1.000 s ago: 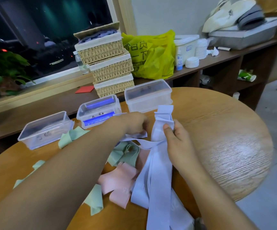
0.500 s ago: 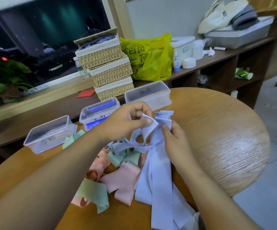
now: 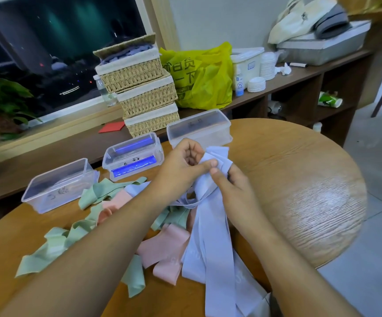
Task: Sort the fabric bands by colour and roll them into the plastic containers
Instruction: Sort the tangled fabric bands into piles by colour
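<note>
Both hands are pinching the folded top of the soft pale lavender fabric bands (image 3: 212,248) mid-frame: left hand (image 3: 183,163) thumb-to-finger, right hand (image 3: 233,186) just under it. Crumpled mint green bands (image 3: 54,245) and pink bands (image 3: 164,250) lie lower left on the round wood-grain counter (image 3: 300,179), with three clear rectangular plastic containers (image 3: 59,186) behind.

Indoor light, moderate, approx. from above. Window (image 3: 48,53) is black w/ small light reflections. Big white glare patch on table (image 3: 322,207), right side. Middle container (image 3: 135,167) glows blue. Shadows soft. Wide-angle bend at frame edges; forearms (image 3: 75,271) at bottom slightly soft, top-right corner blurred.
</note>
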{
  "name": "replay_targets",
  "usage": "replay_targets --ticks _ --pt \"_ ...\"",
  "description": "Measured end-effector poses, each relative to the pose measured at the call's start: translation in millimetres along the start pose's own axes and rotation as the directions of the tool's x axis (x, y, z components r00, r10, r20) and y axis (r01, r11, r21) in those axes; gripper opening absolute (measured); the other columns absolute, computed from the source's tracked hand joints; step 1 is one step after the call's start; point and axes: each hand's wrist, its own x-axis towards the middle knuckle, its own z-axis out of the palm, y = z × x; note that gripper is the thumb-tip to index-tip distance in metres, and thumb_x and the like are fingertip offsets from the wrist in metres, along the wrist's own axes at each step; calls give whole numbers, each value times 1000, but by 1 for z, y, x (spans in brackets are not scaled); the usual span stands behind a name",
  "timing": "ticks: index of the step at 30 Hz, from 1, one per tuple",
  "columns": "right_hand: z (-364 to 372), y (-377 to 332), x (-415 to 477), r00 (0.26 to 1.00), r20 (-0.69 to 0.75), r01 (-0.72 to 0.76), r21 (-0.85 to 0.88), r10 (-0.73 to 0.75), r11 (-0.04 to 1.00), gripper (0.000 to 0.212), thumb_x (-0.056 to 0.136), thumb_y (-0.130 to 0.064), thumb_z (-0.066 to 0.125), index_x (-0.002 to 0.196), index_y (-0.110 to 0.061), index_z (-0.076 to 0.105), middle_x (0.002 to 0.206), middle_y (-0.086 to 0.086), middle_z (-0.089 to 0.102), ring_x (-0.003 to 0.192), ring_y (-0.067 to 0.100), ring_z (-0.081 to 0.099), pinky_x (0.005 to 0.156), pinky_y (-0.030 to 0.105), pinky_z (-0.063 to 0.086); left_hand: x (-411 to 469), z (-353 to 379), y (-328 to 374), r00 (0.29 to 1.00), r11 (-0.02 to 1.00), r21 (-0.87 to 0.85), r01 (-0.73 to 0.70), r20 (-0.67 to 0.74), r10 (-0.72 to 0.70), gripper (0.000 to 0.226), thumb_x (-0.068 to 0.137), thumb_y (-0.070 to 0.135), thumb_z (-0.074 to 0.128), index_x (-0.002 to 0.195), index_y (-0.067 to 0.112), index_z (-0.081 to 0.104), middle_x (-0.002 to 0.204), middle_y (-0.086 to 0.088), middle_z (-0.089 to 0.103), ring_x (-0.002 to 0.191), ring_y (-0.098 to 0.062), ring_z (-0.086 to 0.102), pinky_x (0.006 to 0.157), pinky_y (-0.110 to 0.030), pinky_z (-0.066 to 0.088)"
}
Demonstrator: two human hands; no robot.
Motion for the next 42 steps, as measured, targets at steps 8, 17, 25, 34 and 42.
replay_targets --ticks 8,17,25,34,42 --pt "28 -53 -4 976 88 201 -34 -198 979 29 113 -19 51 137 -24 66 132 -5 73 128 15 66 108 47 53 -26 -40 53 997 997 -63 48 71 -43 44 88 36 79 123 13 67 122 -10 74 110 -22 73 95 -39 58" --pt "77 -215 -29 804 326 554 -105 -498 826 29 112 -16 48 136 -25 62 134 -3 69 131 19 63 113 49 49 -86 -103 201 944 949 -3 -315 -102 313 14 101 26 71 108 14 72 101 -8 78 96 -13 68 88 -47 60" --pt "74 -243 -54 920 189 355 -33 -343 934 28 111 -12 50 131 -20 68 127 4 75 121 20 71 106 44 55 -116 -97 196 967 974 12 -224 -124 224 46 96 53 66 114 11 66 114 -28 69 88 -21 58 76 -40 45" --pt "21 -187 -31 982 -11 183 -161 -188 970 31 108 -20 54 117 -40 76 119 -9 77 116 14 68 99 41 50 -103 -9 100 996 998 -67 -5 -89 -1 23 102 43 67 122 31 64 108 23 73 101 3 69 93 -39 57" --pt "-23 -157 16 952 -175 224 -157 -250 962 23 106 -25 56 121 -32 73 117 -10 77 116 9 69 105 41 54 -69 3 58 967 984 22 179 180 -180 29 96 48 75 116 27 72 108 7 78 104 -21 73 91 -43 59"
